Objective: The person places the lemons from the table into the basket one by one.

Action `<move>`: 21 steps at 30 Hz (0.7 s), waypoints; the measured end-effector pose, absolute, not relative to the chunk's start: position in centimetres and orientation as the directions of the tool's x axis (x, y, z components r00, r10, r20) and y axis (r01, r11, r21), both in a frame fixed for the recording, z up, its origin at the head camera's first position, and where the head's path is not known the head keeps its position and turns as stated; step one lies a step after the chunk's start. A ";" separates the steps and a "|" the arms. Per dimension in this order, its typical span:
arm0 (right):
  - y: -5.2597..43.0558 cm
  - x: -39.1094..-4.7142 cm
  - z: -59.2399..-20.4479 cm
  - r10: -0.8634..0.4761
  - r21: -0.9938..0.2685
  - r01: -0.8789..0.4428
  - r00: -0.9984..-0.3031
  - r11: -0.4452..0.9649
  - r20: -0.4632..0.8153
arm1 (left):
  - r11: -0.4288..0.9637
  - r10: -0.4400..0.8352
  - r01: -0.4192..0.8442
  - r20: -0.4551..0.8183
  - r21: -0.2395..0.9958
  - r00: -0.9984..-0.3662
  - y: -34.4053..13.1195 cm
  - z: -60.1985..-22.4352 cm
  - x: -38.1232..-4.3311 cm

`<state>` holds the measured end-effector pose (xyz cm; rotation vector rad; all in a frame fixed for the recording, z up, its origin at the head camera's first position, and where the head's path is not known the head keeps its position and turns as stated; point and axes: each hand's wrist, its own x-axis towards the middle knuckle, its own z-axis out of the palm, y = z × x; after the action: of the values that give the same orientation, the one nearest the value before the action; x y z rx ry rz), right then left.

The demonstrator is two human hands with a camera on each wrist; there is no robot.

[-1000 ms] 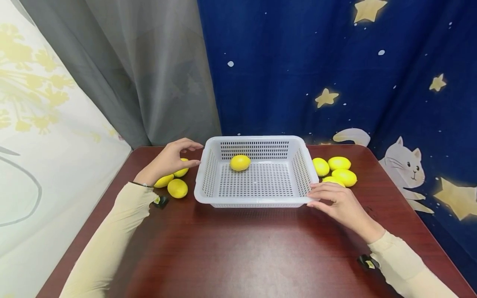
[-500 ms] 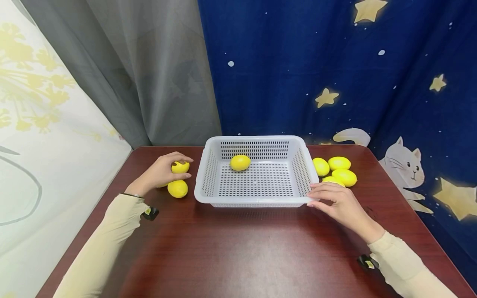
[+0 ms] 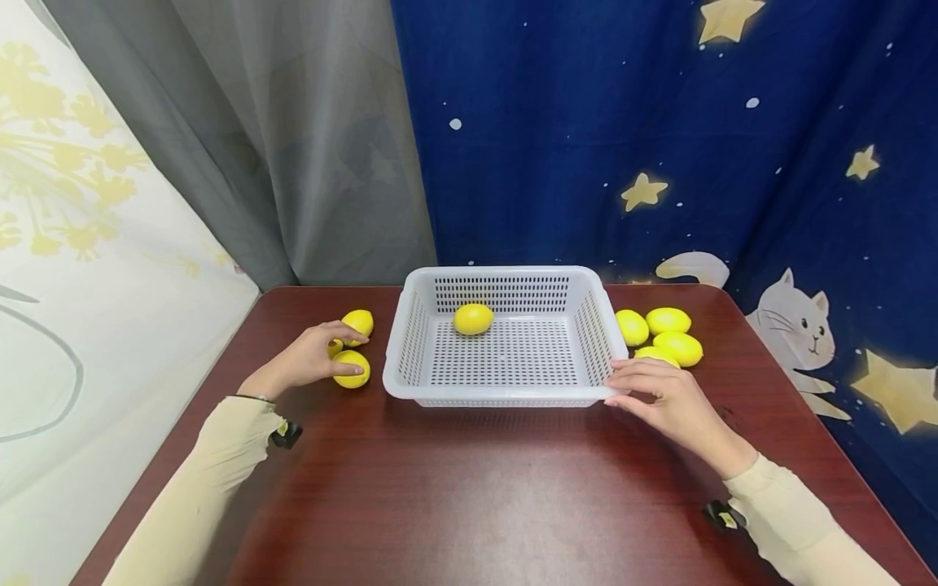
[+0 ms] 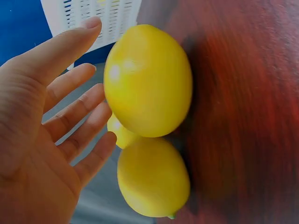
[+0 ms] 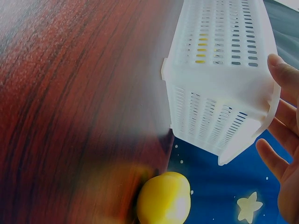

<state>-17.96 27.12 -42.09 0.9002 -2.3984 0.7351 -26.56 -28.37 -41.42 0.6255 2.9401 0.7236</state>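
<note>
My left hand (image 3: pixel 306 356) hovers over the left group of yellow lemons. Its thumb and fingers spread over the nearest lemon (image 3: pixel 349 373). The left wrist view shows relaxed fingers beside this lemon (image 4: pixel 148 81), not closed round it. A second lemon (image 3: pixel 359 324) lies behind, and a third (image 3: pixel 334 347) is mostly hidden by the hand. At the white perforated basket (image 3: pixel 506 394), my right hand (image 3: pixel 668 400) holds the front right corner, thumb at the front rim and fingers along the side. One lemon (image 3: pixel 473 319) lies inside the basket, towards the back.
Several lemons (image 3: pixel 677 348) lie grouped to the right of the basket, one partly behind the right hand. The dark red wooden table (image 3: pixel 484 496) ends at the back against a grey curtain (image 3: pixel 344 163) and a blue curtain (image 3: pixel 550 146).
My left hand has moved from beside the basket's left rim, leftward and nearer, past the back lemon to the front one. The right hand and the basket stay in place.
</note>
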 end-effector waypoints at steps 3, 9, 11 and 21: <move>27.1 -17.9 -42.1 -0.447 -0.312 -0.699 -0.674 0.643 0.588 | 0.815 0.398 0.371 0.036 0.445 -0.917 -28.5 -41.7 -26.5; 27.1 -17.9 -42.1 -0.443 -0.311 -0.694 -0.678 0.650 0.587 | 0.813 0.405 0.376 0.031 0.444 -0.914 -28.7 -42.3 -26.5; 27.1 -17.9 -42.1 -0.442 -0.313 -0.692 -0.680 0.651 0.585 | 0.816 0.407 0.379 0.033 0.436 -0.913 -28.7 -42.4 -26.5; 27.2 -17.9 -42.2 -0.443 -0.317 -0.697 -0.677 0.644 0.589 | 0.838 0.419 0.400 0.034 0.371 -0.908 -28.4 -42.6 -26.2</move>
<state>-17.94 27.20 -42.20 0.8922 -2.3999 0.7371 -26.21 -28.38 -42.60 0.6612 2.9654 0.5818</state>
